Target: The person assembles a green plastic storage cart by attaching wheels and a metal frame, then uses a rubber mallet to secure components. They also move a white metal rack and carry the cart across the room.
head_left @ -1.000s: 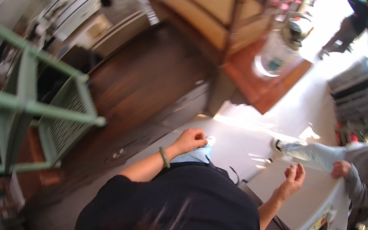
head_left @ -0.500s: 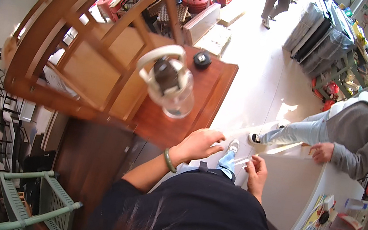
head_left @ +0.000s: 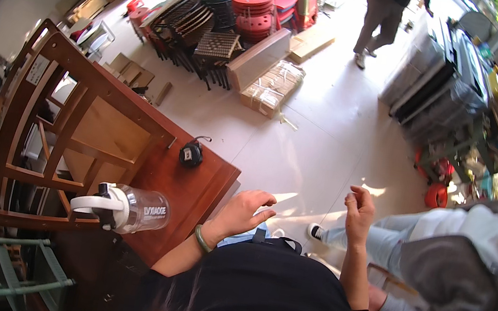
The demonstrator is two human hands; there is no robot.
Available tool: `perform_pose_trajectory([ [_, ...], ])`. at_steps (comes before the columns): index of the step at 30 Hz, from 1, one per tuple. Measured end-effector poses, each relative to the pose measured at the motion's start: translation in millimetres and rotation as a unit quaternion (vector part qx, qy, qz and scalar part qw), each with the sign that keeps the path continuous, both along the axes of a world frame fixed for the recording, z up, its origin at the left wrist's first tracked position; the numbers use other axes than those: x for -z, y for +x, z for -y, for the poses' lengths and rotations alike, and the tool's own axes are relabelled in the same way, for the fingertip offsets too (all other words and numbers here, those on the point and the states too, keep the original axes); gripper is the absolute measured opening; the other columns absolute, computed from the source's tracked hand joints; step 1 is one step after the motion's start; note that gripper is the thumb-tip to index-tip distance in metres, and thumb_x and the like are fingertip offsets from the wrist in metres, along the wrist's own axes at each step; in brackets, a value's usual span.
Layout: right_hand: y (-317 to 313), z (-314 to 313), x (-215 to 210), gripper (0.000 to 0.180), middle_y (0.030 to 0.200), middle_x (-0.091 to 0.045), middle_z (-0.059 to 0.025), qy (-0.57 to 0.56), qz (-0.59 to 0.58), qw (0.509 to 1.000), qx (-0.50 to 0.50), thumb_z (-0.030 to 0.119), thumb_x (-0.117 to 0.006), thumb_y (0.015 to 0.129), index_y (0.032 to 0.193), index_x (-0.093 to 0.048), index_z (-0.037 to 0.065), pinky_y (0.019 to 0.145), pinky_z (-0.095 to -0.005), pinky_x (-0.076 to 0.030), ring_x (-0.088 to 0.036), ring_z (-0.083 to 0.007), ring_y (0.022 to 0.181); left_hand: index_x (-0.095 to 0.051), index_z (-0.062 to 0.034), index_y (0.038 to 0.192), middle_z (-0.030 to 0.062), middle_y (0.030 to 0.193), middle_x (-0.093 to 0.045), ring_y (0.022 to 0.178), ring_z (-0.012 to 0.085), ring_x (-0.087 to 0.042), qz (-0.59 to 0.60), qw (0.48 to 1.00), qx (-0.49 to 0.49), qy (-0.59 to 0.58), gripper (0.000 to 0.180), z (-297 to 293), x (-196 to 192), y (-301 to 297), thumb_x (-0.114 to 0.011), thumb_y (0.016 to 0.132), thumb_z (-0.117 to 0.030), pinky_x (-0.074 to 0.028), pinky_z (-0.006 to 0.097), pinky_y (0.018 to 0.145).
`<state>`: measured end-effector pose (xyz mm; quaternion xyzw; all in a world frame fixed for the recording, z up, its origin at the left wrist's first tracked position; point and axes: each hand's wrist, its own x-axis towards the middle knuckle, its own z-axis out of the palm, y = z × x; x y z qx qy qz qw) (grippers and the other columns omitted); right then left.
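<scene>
My left hand, with a green bangle on its wrist, hangs in front of my body, fingers apart and holding nothing. Closest to it is a reddish-brown wooden piece of furniture with slatted panels. A clear bottle with a white handled lid and a black tape measure are on its surface, both apart from my hand. My right hand is raised over the floor with fingers curled toward the thumb. Whether anything is between those fingertips is too small to tell.
At right a person in a grey sleeve stands close to my right arm. Another person is on the floor farther off. Stacked red stools, cardboard packages and wrapped panels stand beyond. A green rack is at lower left.
The view has turned; the bottle and tape measure now appear farther left and lower. My right hand is higher. The white tabletop at right has mostly left view, and the grey-sleeved person appears lower.
</scene>
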<state>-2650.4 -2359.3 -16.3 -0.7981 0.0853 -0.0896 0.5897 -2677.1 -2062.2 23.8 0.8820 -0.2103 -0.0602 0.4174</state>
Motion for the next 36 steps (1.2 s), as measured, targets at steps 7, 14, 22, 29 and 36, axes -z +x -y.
perform_pose_trajectory([
  [7,104,-53,13,0.02,0.064,-0.057,-0.0146,-0.116,0.019,0.973,-0.199,0.016,-0.065,0.089,0.081,-0.059,-0.001,0.054,-0.0325,-0.042,-0.051,-0.0206,0.056,-0.062,-0.004,0.102,0.0134,0.098,-0.064,0.094,0.0326,-0.06,0.038,0.996,-0.031,0.075,0.027,-7,23,119,-0.066,0.084,-0.024,-0.047,0.04,0.083],
  [14,197,15,32,0.03,0.061,-0.049,-0.0107,-0.218,-0.101,0.967,-0.091,0.018,-0.065,0.087,0.07,-0.052,-0.002,0.053,-0.0337,-0.037,-0.043,-0.0141,0.058,-0.061,-0.0036,0.102,0.0141,0.097,-0.064,0.094,0.0326,-0.06,0.028,0.999,-0.008,0.026,0.029,27,17,250,-0.065,0.085,-0.027,-0.047,0.041,0.084],
  [22,320,61,89,0.015,0.078,-0.061,-0.0056,0.089,-0.115,0.984,-0.101,-0.007,-0.044,0.075,0.074,-0.058,-0.001,0.074,-0.0275,-0.045,-0.055,-0.0145,0.078,-0.064,-0.0042,0.085,0.0122,0.084,-0.065,0.081,0.0291,-0.062,-0.047,0.994,-0.042,-0.09,0.011,48,46,371,-0.056,0.078,-0.002,-0.049,0.037,0.075],
  [29,478,42,76,0.013,0.077,-0.06,-0.0046,0.107,-0.15,0.964,-0.191,0.002,-0.045,0.082,0.081,-0.058,0.0,0.071,-0.0283,-0.046,-0.053,-0.0143,0.074,-0.065,-0.0042,0.075,0.0147,0.074,-0.066,0.074,0.0286,-0.065,-0.264,0.911,-0.317,0.012,0.025,31,154,416,-0.049,0.081,-0.023,-0.05,0.039,0.068],
  [36,615,37,66,0.029,0.065,-0.056,-0.0122,-0.101,-0.13,0.941,-0.295,0.026,-0.059,0.088,0.082,-0.058,-0.003,0.061,-0.0321,-0.044,-0.051,-0.0168,0.063,-0.057,-0.0072,0.076,0.0022,0.062,-0.053,0.05,0.0113,-0.048,-0.304,0.672,-0.608,-0.294,0.022,9,216,383,-0.053,0.089,-0.024,-0.041,0.027,0.044],
])
